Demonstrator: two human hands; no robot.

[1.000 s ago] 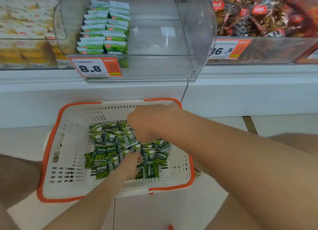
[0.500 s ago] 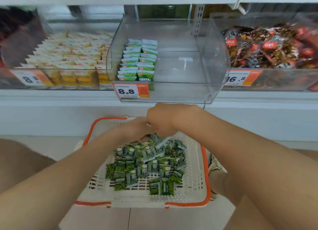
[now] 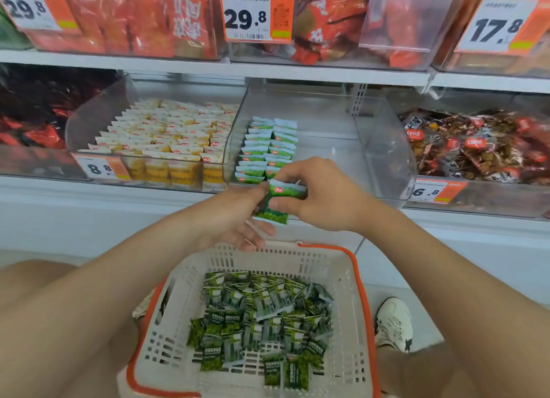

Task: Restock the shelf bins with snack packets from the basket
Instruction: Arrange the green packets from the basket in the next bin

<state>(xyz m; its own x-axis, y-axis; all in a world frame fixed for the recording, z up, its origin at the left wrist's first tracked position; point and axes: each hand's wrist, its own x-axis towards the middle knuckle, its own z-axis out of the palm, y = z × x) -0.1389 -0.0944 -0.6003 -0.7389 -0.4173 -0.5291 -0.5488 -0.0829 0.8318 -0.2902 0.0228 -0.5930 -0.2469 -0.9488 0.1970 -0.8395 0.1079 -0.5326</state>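
Observation:
A white basket with an orange rim (image 3: 333,266) stands on the floor between my knees, with several green snack packets (image 3: 262,317) loose in it. Above the basket, in front of the clear shelf bin (image 3: 387,147), my right hand (image 3: 324,201) grips a small stack of green packets (image 3: 278,202) between thumb and fingers. My left hand (image 3: 232,216) holds the same stack from the left, thumb on top and fingers below. Two neat rows of green packets (image 3: 268,147) stand at the bin's left side; the bin's right part holds none.
A bin of yellow packets (image 3: 166,141) sits to the left and a bin of brown snacks (image 3: 476,147) to the right. Bins of red packets (image 3: 143,16) fill the shelf above. A white shoe (image 3: 393,323) is beside the basket's right edge.
Both hands have risen out of the basket with a stack of green packets and now hold it in front of the clear bin. The view has tilted upward.

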